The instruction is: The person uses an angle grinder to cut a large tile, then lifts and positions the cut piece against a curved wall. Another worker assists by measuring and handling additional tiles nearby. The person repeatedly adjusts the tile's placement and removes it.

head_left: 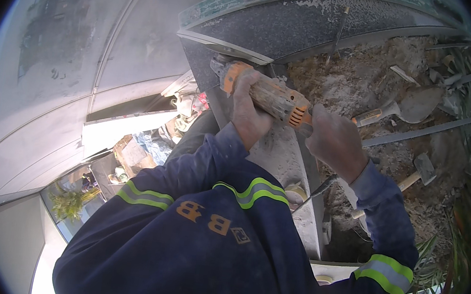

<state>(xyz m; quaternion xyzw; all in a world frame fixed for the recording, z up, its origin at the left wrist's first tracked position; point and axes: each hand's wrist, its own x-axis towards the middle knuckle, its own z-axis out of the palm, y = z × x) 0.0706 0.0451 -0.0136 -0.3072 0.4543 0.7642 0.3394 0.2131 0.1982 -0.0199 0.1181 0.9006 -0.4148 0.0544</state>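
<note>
Both my hands hold an orange, dust-covered angle grinder (278, 100). My left hand (250, 111) is wrapped round its body near the head, thumb on top. My right hand (336, 143) is closed round its rear end. The grinder's head is at the left, next to the corner of a dark grey stone slab (316, 35). A pale-edged strip (240, 51) lies along the slab's edge just beyond the head. The disc is mostly hidden, and I cannot tell whether it touches the stone.
A long green bar with oval slots (221, 5) lies along the slab's far edge. On dusty soil at right are a trowel (418, 103), a hammer (425, 167) and a metal strip (432, 130). Palm leaves (455, 244) border the soil. A grey panelled wall (54, 70) curves at left.
</note>
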